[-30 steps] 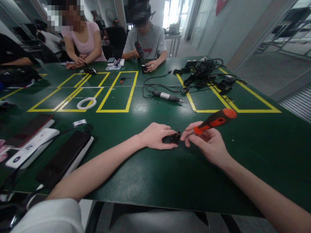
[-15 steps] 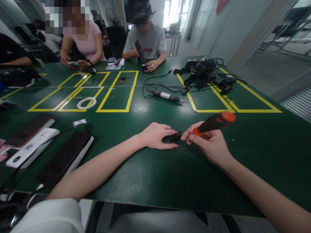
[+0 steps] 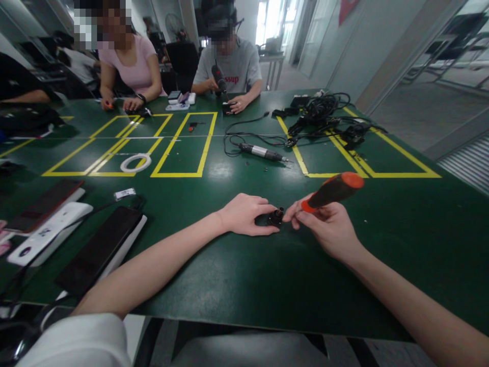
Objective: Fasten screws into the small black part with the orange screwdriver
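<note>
My left hand [image 3: 248,214] rests on the green table, its thumb and fingers closed around a small black part [image 3: 274,218] with a short upright post. My right hand [image 3: 324,219] is just to the right, gripping a screwdriver [image 3: 334,191] with a black and orange handle. That handle leans up and to the right. The right fingertips are close beside the black part; whether they touch it I cannot tell. The screwdriver's shaft is mostly hidden by the fingers.
An electric screwdriver [image 3: 263,152] with a cable lies beyond my hands, near a heap of black cables [image 3: 321,114]. A white tape roll [image 3: 136,162] sits left. Phones [image 3: 101,247] and a white power bank [image 3: 49,234] lie nearer. Two people [image 3: 229,71] work across the table.
My right hand and the screwdriver handle have shifted slightly left and up. My left hand stays on the black part. Across the table, the pink-shirted person's hands have moved a little.
</note>
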`<state>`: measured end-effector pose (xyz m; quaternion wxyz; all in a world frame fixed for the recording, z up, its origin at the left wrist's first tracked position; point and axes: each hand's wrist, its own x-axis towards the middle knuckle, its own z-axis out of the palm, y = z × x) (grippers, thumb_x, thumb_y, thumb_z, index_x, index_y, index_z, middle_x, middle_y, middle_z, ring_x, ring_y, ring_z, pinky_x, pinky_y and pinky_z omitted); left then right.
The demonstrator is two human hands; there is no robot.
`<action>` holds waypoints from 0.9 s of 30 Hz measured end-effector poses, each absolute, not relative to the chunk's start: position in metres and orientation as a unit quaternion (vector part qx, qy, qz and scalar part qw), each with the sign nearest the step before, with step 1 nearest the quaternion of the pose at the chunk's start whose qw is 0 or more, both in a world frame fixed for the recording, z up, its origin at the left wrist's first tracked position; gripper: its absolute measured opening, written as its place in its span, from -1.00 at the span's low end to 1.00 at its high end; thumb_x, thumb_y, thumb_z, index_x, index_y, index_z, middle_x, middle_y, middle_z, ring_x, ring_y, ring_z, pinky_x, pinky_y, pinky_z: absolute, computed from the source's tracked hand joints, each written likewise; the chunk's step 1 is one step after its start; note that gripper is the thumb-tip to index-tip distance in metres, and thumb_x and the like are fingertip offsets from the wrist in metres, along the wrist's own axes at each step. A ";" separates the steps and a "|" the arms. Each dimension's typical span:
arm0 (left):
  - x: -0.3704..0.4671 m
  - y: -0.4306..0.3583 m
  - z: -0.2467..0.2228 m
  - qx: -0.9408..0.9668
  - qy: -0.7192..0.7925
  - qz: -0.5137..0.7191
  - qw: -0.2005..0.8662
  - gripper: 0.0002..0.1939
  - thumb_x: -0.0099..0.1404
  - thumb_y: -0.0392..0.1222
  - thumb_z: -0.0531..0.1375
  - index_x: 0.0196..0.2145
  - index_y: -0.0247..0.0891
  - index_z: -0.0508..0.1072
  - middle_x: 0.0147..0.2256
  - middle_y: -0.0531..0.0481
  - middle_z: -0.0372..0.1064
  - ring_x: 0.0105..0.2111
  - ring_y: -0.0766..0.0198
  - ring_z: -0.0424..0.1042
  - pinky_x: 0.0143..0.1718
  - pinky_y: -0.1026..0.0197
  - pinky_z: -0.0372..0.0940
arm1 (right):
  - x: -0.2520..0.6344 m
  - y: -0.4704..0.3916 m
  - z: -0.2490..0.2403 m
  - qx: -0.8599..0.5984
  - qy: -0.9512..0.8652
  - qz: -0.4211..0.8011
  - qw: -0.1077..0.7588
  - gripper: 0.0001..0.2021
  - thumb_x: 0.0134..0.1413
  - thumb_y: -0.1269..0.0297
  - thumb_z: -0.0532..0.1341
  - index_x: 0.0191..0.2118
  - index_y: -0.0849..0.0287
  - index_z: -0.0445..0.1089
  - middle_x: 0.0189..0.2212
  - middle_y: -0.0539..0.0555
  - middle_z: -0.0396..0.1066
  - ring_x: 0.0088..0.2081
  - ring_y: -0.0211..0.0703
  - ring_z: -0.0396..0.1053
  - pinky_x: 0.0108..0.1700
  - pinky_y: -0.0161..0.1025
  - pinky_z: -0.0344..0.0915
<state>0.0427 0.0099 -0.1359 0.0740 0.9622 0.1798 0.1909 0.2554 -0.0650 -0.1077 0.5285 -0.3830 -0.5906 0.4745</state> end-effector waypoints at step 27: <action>0.043 0.010 -0.136 0.964 0.178 0.185 0.071 -0.56 0.42 0.21 0.18 -0.22 -0.27 0.55 -0.39 0.00 0.47 -0.37 0.25 0.49 -0.40 0.24 0.19 | 0.257 -0.064 -0.113 -0.324 -0.604 0.514 0.516 -0.71 0.19 -0.01 0.40 -0.30 0.13 0.51 -0.43 0.04 0.51 -0.52 -0.25 0.38 -0.41 -0.25 0.39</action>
